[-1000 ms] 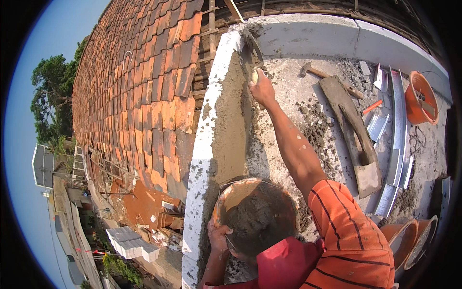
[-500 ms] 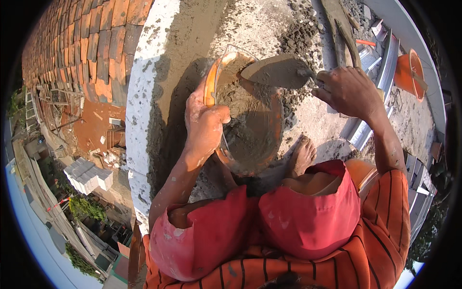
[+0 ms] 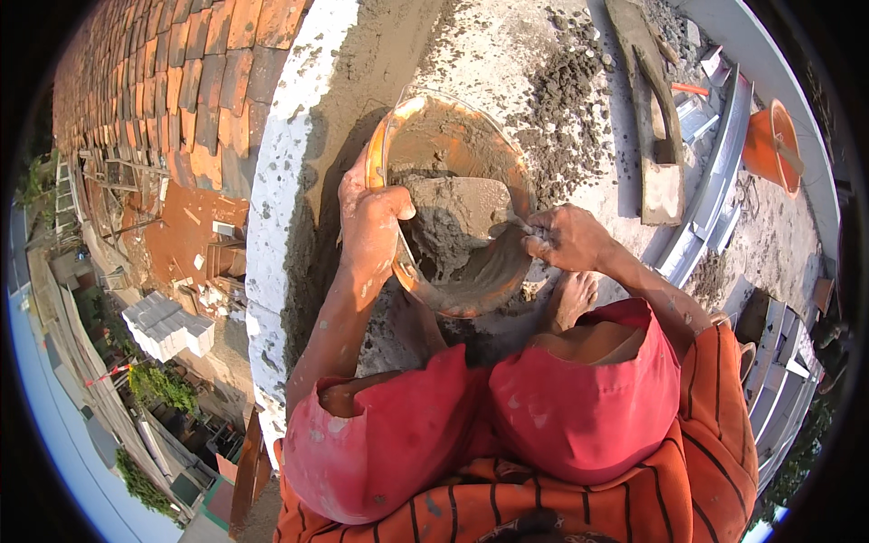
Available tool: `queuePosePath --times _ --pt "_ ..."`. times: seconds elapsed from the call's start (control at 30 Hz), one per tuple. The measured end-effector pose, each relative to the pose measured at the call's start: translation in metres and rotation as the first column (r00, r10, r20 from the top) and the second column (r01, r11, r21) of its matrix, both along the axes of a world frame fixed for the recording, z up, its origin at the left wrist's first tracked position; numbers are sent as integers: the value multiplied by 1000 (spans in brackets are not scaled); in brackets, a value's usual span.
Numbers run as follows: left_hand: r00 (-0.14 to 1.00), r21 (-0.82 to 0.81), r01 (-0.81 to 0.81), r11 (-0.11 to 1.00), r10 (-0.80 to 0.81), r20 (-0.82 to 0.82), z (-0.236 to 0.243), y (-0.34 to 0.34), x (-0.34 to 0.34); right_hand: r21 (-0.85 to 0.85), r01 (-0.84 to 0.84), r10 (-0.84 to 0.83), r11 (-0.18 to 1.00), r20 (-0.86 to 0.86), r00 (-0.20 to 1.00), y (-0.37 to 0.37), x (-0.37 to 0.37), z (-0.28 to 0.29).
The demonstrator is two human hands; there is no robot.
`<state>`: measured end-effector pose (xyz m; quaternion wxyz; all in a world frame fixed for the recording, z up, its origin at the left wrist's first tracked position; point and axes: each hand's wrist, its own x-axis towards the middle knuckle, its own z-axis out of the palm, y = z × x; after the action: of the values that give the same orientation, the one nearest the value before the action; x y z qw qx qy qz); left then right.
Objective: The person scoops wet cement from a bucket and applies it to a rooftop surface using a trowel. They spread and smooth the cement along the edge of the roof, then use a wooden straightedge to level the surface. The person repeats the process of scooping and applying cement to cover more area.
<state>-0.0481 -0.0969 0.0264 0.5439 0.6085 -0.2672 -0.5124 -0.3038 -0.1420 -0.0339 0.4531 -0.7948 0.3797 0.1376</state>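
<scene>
An orange bucket (image 3: pixel 453 313) tilts between my bare feet, its inside smeared with grey wet mortar (image 3: pixel 448 255). Wrapped over its left rim, my left hand (image 3: pixel 369 222) grips it with the thumb on the inner side. My right hand (image 3: pixel 572 237) is closed around the handle end of a trowel (image 3: pixel 457 206) at the bucket's right side. The trowel's mortar-coated blade lies inside the bucket, pointing left over the mortar. The grip itself is mostly hidden by my fingers.
Left of me runs a white wall edge (image 3: pixel 279 226) with a drop beyond it, down to roof tiles (image 3: pixel 213 72) and a yard. Spilled mortar (image 3: pixel 566 100), a wooden board (image 3: pixel 663 185), metal profiles (image 3: pixel 715 195) and another orange bucket (image 3: pixel 765 145) lie to the right.
My right hand has moved down and left, bringing the trowel blade from above the bucket's far right rim into the bucket. The bucket's opening now shows more fully; my left hand keeps its rim.
</scene>
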Motion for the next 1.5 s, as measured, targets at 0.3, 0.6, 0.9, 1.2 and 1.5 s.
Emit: queuePosePath --times 0.3,0.6,0.9,1.2,1.5 --pt "998 41 13 999 -15 57 -5 -8 14 -117 234 -221 965 112 969 -9 -17 -6" --pt "990 122 -133 984 127 58 -21 -10 27 782 349 -841 516 384 382 -53 -24 38" --pt "962 107 -259 960 266 -56 -42 15 46 97 993 -451 65 891 -58 -264 54 57" --pt "963 138 -271 953 268 37 -22 36 49 -138 881 -487 452 789 374 -305 194 -48" --pt "937 212 -348 913 335 98 -17 40 44 654 669 -866 352 498 -31 -432 180 -114"
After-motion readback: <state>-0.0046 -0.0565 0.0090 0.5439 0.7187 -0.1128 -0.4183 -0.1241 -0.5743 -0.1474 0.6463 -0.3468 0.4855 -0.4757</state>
